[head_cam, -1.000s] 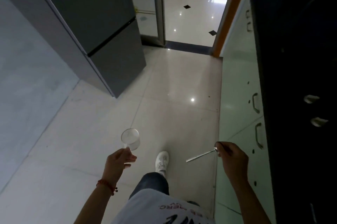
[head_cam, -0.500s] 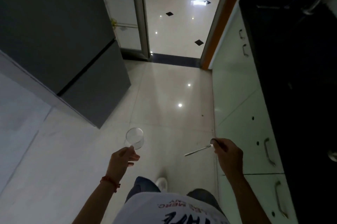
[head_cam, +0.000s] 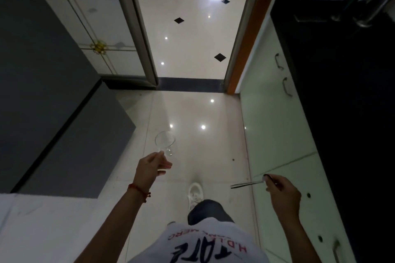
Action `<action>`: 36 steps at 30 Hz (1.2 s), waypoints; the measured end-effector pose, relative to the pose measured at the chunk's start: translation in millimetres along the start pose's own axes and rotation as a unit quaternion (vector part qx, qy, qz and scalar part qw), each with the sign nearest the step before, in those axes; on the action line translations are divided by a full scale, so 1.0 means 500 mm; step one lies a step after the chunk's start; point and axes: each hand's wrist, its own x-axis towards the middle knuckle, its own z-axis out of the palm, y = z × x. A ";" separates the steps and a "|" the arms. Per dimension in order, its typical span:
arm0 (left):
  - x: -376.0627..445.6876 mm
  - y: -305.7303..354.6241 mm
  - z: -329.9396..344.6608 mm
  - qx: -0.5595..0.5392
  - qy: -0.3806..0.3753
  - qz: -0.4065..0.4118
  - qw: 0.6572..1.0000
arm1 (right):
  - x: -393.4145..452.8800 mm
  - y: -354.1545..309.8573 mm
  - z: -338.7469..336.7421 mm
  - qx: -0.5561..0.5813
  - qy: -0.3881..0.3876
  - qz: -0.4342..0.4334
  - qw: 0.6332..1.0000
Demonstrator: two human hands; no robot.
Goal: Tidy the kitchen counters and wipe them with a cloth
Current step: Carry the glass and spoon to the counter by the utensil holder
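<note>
My left hand [head_cam: 150, 168] holds a clear drinking glass [head_cam: 165, 142] by its base, out in front of me over the floor. My right hand [head_cam: 282, 193] pinches a thin metal utensil [head_cam: 248, 184], a spoon or fork, whose long end points left. The dark kitchen counter [head_cam: 342, 95] runs along the right side, above pale green cabinet fronts [head_cam: 275, 125]. No cloth is in view.
A grey fridge [head_cam: 53, 91] stands on the left. Straight ahead an open doorway [head_cam: 190, 83] with an orange frame leads to a glossy tiled room. Metal fittings [head_cam: 363, 16] stand at the counter's far end. My white shoe [head_cam: 195, 195] is on the pale floor.
I have walked forward toward the doorway; the fridge and cabinets have slid closer and past. Both hands keep the same hold on the glass and the utensil.
</note>
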 end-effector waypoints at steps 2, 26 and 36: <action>0.052 0.027 0.002 -0.007 0.016 -0.026 1.000 | 0.073 -0.049 0.042 -0.010 -0.013 -0.001 1.000; 0.887 0.581 0.109 0.174 -0.122 0.076 0.974 | 0.777 -0.533 0.382 0.001 0.066 -0.019 0.998; 1.017 0.772 0.463 0.195 -0.302 0.159 0.919 | 0.935 -0.533 0.222 0.153 0.222 0.079 0.960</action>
